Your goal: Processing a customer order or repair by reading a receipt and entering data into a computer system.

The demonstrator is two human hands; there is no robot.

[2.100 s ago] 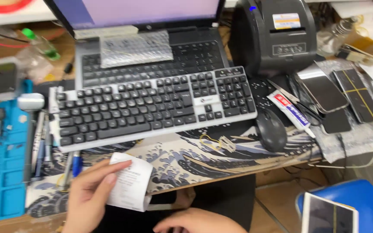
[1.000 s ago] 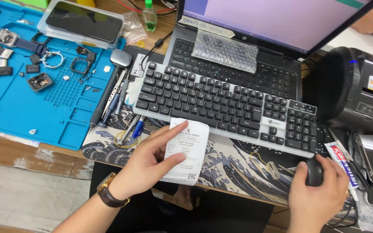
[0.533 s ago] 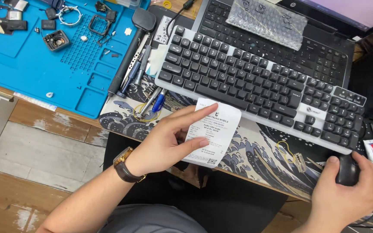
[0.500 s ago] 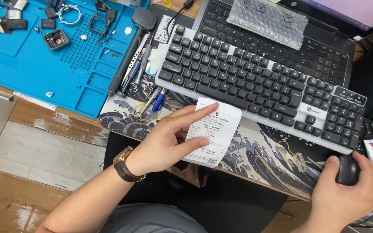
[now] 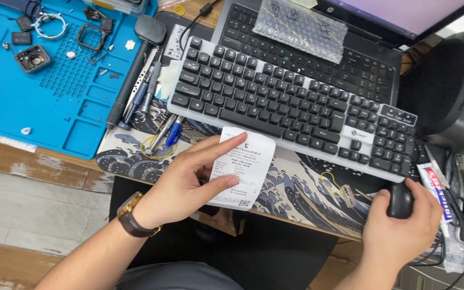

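Our left hand [image 5: 181, 185] pinches a paper slip [image 5: 241, 171] over the desk mat [image 5: 307, 188], just below the keyboard [image 5: 291, 107]. It looks light and floppy, so we grip its side edge gently. Our right hand [image 5: 401, 228] cups the mouse [image 5: 400, 200].

Left hand [image 5: 181, 185] pinching white paper slip [image 5: 243, 169] flat over wave-print desk mat [image 5: 302, 185], just below black-and-white keyboard [image 5: 291, 110]. Right hand [image 5: 401, 228] cupped over black mouse [image 5: 400, 201] at mat's right edge. Blue work mat [image 5: 44, 107] with small parts off to the left; pens [image 5: 162, 131] between the two.
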